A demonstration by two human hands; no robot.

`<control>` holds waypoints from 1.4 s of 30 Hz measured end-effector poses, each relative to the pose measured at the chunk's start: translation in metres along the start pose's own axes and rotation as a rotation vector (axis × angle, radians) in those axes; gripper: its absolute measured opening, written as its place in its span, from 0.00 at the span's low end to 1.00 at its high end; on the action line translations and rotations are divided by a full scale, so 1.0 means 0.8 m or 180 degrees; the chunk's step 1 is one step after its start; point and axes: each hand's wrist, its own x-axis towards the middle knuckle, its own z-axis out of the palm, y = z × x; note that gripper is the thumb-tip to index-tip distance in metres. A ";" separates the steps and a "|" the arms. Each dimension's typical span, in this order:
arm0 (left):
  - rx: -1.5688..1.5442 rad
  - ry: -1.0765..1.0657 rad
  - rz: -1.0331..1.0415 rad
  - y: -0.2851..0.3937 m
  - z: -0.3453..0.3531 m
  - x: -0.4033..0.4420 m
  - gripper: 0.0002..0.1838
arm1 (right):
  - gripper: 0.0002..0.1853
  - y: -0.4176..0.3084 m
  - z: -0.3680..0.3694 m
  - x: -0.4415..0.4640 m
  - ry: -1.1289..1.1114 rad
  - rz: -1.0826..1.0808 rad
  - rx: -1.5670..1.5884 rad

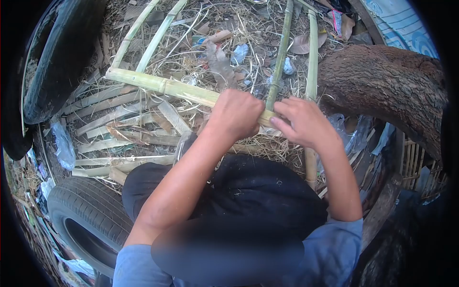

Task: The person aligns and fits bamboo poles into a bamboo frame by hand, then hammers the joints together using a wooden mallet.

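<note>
A pale green bamboo pole (186, 91) lies crosswise in front of me, sloping down from upper left toward the right. My left hand (236, 115) is closed in a fist around it, right of its middle. Close by, my right hand (303, 123) grips the pole near its right end, thumb pressed on top and fingers curled. A greener bamboo pole (281, 57) meets the crosspiece between my hands. Another bamboo upright (312, 57) runs behind my right hand. Two thin bamboo strips (160, 36) extend away from the pole's left end. My right hand partly hides the right joint.
A thick tree trunk (382, 79) curves along the right. Split bamboo slats (114, 117) and shavings litter the ground. A tyre (91, 210) lies at lower left, with another dark round object (67, 57) above it. Plastic scraps (62, 143) lie around.
</note>
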 end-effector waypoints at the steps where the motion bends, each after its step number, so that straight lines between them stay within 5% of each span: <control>1: -0.0009 -0.0003 -0.0023 0.000 -0.001 -0.001 0.12 | 0.12 0.002 -0.005 0.003 -0.0378 0.0072 0.0199; 7: -0.0047 -0.0085 -0.0053 0.001 -0.001 0.000 0.10 | 0.11 0.009 -0.023 0.023 -0.0764 -0.0324 -0.0008; 13: -0.0100 -0.0064 -0.0085 -0.001 0.001 0.000 0.09 | 0.11 0.001 -0.034 0.042 -0.1478 0.0011 0.0203; 32: -0.0174 0.0058 -0.0050 0.001 0.012 -0.004 0.09 | 0.06 -0.008 -0.009 0.020 -0.0958 -0.0493 -0.0139; 37: -0.0071 0.0238 -0.0101 -0.001 0.030 0.000 0.08 | 0.10 -0.003 -0.015 0.029 -0.1326 0.0336 0.0260; 42: 0.0021 0.0503 0.0055 -0.003 0.065 0.011 0.06 | 0.14 0.014 0.018 0.018 -0.1244 0.0358 0.0125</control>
